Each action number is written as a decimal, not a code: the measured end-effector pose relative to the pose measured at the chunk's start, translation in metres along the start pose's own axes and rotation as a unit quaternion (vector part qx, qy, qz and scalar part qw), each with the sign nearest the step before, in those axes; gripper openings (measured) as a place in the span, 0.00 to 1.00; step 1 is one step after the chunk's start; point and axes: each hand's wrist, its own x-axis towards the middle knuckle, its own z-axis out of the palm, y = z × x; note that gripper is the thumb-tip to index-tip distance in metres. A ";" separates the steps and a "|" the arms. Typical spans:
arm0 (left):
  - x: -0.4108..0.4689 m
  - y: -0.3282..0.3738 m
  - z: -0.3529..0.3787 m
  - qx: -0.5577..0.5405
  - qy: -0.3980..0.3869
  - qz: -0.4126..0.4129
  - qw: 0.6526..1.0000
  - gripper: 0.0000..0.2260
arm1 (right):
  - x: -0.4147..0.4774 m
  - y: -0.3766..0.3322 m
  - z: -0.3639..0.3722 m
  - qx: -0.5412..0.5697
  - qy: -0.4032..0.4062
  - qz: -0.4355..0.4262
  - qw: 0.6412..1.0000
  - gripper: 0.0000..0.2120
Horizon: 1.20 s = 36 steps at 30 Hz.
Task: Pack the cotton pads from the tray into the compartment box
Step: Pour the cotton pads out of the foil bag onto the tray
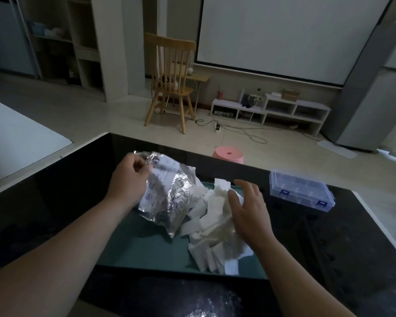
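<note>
Dim, soft, wide-angle view bowed at edges; glare on the table (55, 202).

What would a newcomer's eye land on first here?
The shiny, crinkled foil bag, gripped by the left hand above the green tray, catches the eye first. Right of it, a loose heap of white cotton pads lies in the tray under the open right hand. The clear compartment box sits farther right.

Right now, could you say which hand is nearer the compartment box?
Right. The right hand hovers left of the compartment box; the left hand grips the bag farther left.
</note>
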 end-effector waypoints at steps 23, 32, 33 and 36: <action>-0.031 0.075 0.001 0.135 -0.094 0.218 0.962 0.15 | 0.004 0.003 -0.005 0.035 -0.020 -0.002 0.999 0.23; -0.019 0.084 -0.027 0.074 -0.078 0.204 0.973 0.10 | 0.001 0.004 -0.002 0.038 -0.017 -0.025 0.999 0.23; -0.019 0.081 -0.027 0.077 -0.077 0.200 0.974 0.10 | 0.000 0.003 -0.002 0.020 -0.017 -0.043 0.999 0.23; -0.021 0.068 -0.022 0.089 -0.087 0.164 0.979 0.10 | -0.009 0.016 0.006 -0.107 -0.085 -0.063 0.989 0.27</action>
